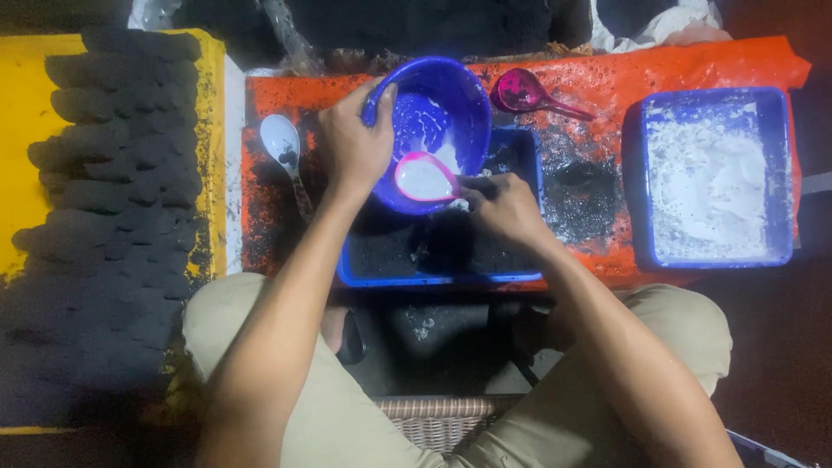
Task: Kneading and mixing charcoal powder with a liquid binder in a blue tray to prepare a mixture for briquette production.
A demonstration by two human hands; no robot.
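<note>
Orange sheet [693, 65] (powder-strewn): left hand [354, 143] grips blue bowl [433, 104], right hand [507, 208] pinches pink scoop [425, 178]

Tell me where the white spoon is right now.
In the head view, the white spoon lies on the orange sheet, just left of the left hand that grips the blue bowl.

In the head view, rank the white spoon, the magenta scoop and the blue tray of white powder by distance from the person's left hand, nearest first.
From the left hand, which grips the blue bowl's rim:
1. White spoon, just to its left on the orange sheet.
2. Magenta scoop, to the right, beyond the bowl.
3. Blue tray of white powder, far right.
</note>
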